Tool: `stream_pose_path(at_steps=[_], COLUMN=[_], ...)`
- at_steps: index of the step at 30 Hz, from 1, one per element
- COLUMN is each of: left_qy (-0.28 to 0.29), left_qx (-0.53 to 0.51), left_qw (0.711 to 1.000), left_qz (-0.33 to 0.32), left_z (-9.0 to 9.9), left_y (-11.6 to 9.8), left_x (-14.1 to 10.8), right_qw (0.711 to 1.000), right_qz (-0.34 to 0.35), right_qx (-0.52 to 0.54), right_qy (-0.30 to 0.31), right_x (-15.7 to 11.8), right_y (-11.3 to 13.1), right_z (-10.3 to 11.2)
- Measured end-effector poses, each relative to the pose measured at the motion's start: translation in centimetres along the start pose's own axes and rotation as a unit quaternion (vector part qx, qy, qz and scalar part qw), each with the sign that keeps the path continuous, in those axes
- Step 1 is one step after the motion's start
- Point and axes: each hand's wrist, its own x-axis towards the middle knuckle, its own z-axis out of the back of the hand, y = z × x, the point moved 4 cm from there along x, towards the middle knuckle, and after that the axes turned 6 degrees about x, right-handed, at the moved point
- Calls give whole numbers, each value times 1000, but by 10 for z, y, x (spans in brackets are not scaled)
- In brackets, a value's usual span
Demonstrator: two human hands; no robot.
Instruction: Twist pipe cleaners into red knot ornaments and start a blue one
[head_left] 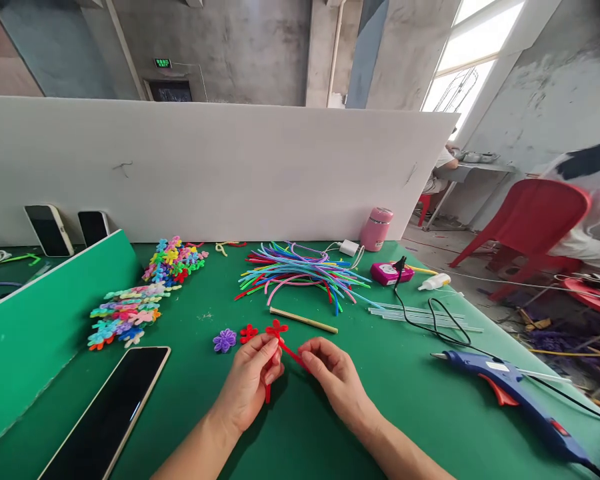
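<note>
My left hand (254, 380) pinches a red pipe cleaner (276, 328) just below its end, which is bent into small flower-like loops. One tail of it hangs down under my left fingers. The other stretches to the right, where my right hand (337, 380) holds it between thumb and forefinger. Just beyond my left hand lies a finished-looking red flower (249, 333), partly hidden by the fingers. Beside it on the left sits a purple pipe cleaner flower (225, 341). A thin wooden stick (304, 321) lies behind my hands.
Loose coloured pipe cleaners (305, 270) are heaped at the back. Piled pipe cleaner flowers (130, 310) lie left, near a phone (110, 413). To the right are a blue glue gun (515, 393) with its cord, clear glue sticks (420, 315), a pink box (391, 273) and a pink bottle (377, 229).
</note>
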Motion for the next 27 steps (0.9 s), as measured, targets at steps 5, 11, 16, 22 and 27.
stream_pose_path(at_steps=[5, 11, 16, 22, 27], left_qy=[23, 48, 43, 40, 66], left_qx=[48, 97, 152, 219, 243], left_qw=[999, 994, 987, 975, 967], left_qz=[13, 22, 23, 14, 35], left_z=[-8, -16, -17, -18, -16], left_y=[6, 9, 8, 9, 14], left_x=[-5, -13, -15, -14, -11], right_qw=[998, 994, 991, 991, 993], right_qz=[43, 67, 62, 32, -15], right_qx=[-36, -86, -115, -130, -108], right_qy=[-27, -13, -5, 21, 38], right_x=[3, 2, 0, 0, 2], right_y=[7, 9, 8, 6, 2], right_z=[8, 4, 2, 3, 6])
